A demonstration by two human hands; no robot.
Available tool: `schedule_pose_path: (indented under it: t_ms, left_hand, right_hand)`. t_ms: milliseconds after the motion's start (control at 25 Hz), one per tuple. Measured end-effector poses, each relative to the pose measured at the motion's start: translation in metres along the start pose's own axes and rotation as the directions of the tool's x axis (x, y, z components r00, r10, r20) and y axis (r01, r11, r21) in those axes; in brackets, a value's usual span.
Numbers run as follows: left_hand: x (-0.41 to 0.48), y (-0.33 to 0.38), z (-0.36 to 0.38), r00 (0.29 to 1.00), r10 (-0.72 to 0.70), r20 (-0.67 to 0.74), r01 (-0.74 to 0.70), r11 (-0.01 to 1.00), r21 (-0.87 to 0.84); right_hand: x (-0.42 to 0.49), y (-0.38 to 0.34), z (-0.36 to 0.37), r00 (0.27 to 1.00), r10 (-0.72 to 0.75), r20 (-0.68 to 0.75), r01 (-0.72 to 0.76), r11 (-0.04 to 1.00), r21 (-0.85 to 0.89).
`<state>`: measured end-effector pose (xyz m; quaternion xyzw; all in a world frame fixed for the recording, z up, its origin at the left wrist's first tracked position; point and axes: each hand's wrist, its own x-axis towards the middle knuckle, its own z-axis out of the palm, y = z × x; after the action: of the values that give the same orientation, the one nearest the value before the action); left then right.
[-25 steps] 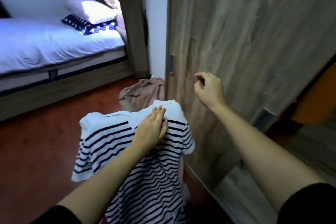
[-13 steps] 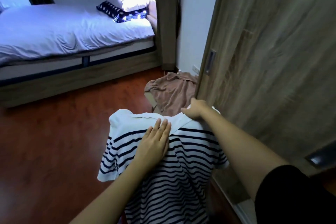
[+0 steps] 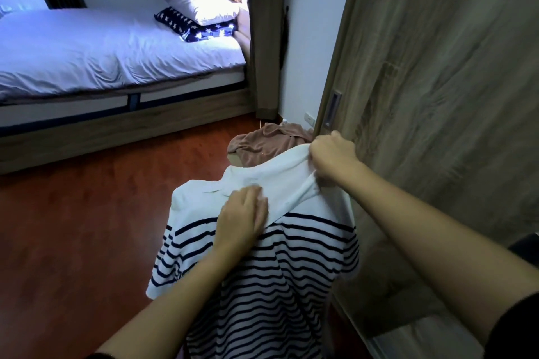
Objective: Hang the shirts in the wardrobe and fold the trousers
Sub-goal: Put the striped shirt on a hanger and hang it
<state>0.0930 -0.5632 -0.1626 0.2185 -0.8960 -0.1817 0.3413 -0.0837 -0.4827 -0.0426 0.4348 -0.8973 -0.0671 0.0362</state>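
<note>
"Navy and white stripes, is that a polo shirt they've got?"

"Yes. It hangs in front of them, above the red-brown floor, just beside the wood-grain wardrobe door. What carries it from beneath, I can't tell."

"And the hands?"

"The right hand has its fingers curled round a bunch of the white collar cloth, which is drawn taut. The left hand lies flat on the shirt just under the collar, fingers straight and together."

"Anything else about?"

"A brown garment crumpled on the floor beyond the shirt, by the door's edge. Further off, a bed with a white pillow on a starred navy pillow."
</note>
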Motion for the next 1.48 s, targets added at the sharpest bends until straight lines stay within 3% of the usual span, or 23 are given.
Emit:
schedule_pose_path:
  t_ms: [80,160,240,320,400,480,600,760,880,1000,1120,1240,1360,1480]
  left_hand:
    - [0.039,0.0,-0.007,0.993,-0.12,-0.006,0.12,0.993,0.012]
    - [0.078,-0.013,-0.012,0.953,-0.25,0.172,0.226,0.963,0.148]
    - [0.106,-0.026,-0.021,0.828,-0.356,0.433,0.297,0.934,0.2]
    - [0.119,-0.028,-0.03,0.641,-0.368,0.673,0.333,0.924,0.188]
    - [0.122,-0.024,-0.034,0.517,-0.353,0.78,0.361,0.916,0.175]
    - [0.124,-0.028,-0.034,0.547,-0.397,0.737,0.347,0.909,0.231]
    - [0.126,-0.037,-0.034,0.664,-0.488,0.567,0.318,0.87,0.377]
    - [0.13,-0.031,-0.07,0.82,-0.485,0.305,0.287,0.808,0.515]
    - [0.123,-0.013,-0.121,0.816,-0.515,0.263,0.241,0.716,0.656]
    - [0.098,0.018,-0.155,0.858,-0.435,0.272,0.15,0.72,0.677]
    - [0.08,0.068,-0.18,0.932,-0.285,0.223,0.109,0.808,0.579]
    - [0.082,0.128,-0.2,0.997,-0.006,0.074,-0.018,0.949,0.314]
    - [0.081,0.192,-0.215,0.963,0.227,-0.147,-0.221,0.974,0.058]
    - [0.083,0.258,-0.212,0.9,0.413,-0.138,-0.426,0.901,-0.083]
  right_hand:
    - [-0.016,0.0,-0.006,1.0,-0.011,-0.001,0.011,1.0,0.009]
    - [-0.026,-0.002,-0.007,0.998,-0.014,-0.059,0.018,0.998,0.064]
    - [-0.031,-0.001,-0.005,0.992,-0.006,-0.123,0.022,0.992,0.127]
    - [-0.033,0.001,-0.001,0.985,0.001,-0.172,0.029,0.984,0.176]
    - [-0.033,0.003,0.003,0.972,0.001,-0.236,0.047,0.98,0.194]
    - [-0.033,0.004,0.004,0.957,-0.016,-0.291,0.077,0.977,0.199]
    - [-0.035,0.006,0.004,0.942,-0.026,-0.335,0.109,0.967,0.229]
    - [-0.047,0.012,-0.008,0.946,-0.012,-0.323,0.088,0.971,0.221]
    - [-0.064,0.016,-0.031,0.977,0.073,-0.2,-0.018,0.965,0.262]
    - [-0.089,0.02,-0.05,0.987,0.137,-0.084,-0.107,0.949,0.296]
    - [-0.131,0.036,-0.072,0.97,0.217,-0.113,-0.166,0.924,0.345]
    - [-0.177,0.07,-0.107,0.916,0.339,-0.215,-0.244,0.895,0.373]
    - [-0.238,0.113,-0.145,0.805,0.498,-0.322,-0.366,0.845,0.39]
    - [-0.303,0.164,-0.169,0.707,0.55,-0.445,-0.404,0.83,0.384]
